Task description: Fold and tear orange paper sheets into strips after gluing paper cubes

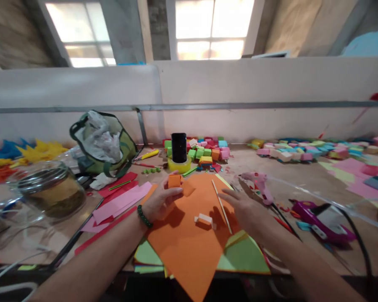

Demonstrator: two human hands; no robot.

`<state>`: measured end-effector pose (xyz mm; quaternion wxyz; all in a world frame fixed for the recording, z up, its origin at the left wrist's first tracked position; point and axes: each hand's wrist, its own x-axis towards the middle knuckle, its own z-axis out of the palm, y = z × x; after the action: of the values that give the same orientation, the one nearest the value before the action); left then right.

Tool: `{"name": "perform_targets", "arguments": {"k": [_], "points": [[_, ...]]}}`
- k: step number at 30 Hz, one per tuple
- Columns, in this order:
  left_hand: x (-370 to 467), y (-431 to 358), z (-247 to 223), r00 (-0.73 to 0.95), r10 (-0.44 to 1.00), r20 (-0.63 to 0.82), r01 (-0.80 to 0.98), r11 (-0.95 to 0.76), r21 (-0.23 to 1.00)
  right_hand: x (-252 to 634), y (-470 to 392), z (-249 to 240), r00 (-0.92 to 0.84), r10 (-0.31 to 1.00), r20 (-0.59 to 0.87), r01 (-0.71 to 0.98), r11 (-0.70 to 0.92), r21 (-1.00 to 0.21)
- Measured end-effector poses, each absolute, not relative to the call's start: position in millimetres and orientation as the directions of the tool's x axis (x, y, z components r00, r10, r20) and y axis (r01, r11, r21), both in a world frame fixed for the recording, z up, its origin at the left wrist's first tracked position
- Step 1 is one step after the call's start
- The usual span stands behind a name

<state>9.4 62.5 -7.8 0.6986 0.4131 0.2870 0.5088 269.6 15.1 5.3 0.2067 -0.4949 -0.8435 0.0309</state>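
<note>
My left hand (161,200), a dark beaded bracelet at its wrist, grips a small orange paper box (174,181) between thumb and fingers. My right hand (242,206) has its fingers loosely stretched beside a thin pale stick (222,206); whether a fingertip touches the stick I cannot tell. Under both hands lies a large orange foam or paper sheet (189,247), its corner hanging over the table's front edge. A small cream paper piece (204,219) rests on that sheet between the hands. Green sheets (245,253) show beneath the orange one.
Behind stand a phone (179,147) on a yellow tape roll (179,165) and many coloured paper boxes (208,152). Pink (258,184) and purple (323,222) glue guns with cords lie right. Left are a glass jar (52,191), a green bag (108,144) and pink strips (121,203).
</note>
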Motion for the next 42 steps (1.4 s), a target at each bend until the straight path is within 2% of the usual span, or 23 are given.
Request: {"name": "perform_targets", "arguments": {"k": [2,3,5,7,12,17,23,29,35,39,42], "points": [[10.4,59.9,-5.8,0.337,0.941,0.024,-0.507,0.16,0.847,255.5,8.0,12.9,-0.248,0.875,0.416,0.779,0.436,-0.451],[11.5,58.2,-5.2,0.351,0.936,0.03,-0.515,0.167,0.841,245.3,3.8,15.6,-0.172,0.891,0.42,0.721,0.405,-0.563],[14.2,54.1,-4.3,0.382,0.922,0.052,-0.532,0.174,0.829,222.3,-2.6,16.4,-0.114,0.935,0.337,0.559,0.34,-0.756],[16.5,49.9,-4.0,0.413,0.908,0.072,-0.539,0.179,0.823,202.1,-3.9,12.3,-0.117,0.947,0.298,0.488,0.317,-0.813],[15.4,44.9,-3.2,0.474,0.874,0.106,-0.445,0.134,0.886,187.4,4.2,2.7,-0.078,0.926,0.37,0.454,0.363,-0.814],[12.8,45.9,-2.9,0.406,0.909,0.097,-0.289,0.027,0.957,193.2,4.9,-2.6,-0.025,0.878,0.477,0.416,0.443,-0.794],[14.1,46.9,-5.5,0.439,0.892,0.11,-0.307,0.034,0.951,196.1,3.2,-0.6,0.029,0.924,0.381,0.206,0.367,-0.907],[13.2,43.6,-2.0,0.489,0.866,0.103,-0.277,0.042,0.96,197.9,2.7,1.9,0.024,0.94,0.339,0.114,0.335,-0.935],[15.5,40.9,-2.0,0.483,0.872,0.08,-0.288,0.072,0.955,196.8,1.3,0.1,0.008,0.927,0.376,0.223,0.365,-0.904],[16.6,41.7,-5.1,0.44,0.89,0.117,-0.265,0.004,0.964,196.4,0.7,0.5,0.003,0.904,0.427,0.292,0.407,-0.865],[17.5,41.8,-5.1,0.402,0.902,0.156,-0.228,-0.066,0.971,196.6,-0.2,0.1,0.006,0.915,0.403,0.316,0.381,-0.869]]}}
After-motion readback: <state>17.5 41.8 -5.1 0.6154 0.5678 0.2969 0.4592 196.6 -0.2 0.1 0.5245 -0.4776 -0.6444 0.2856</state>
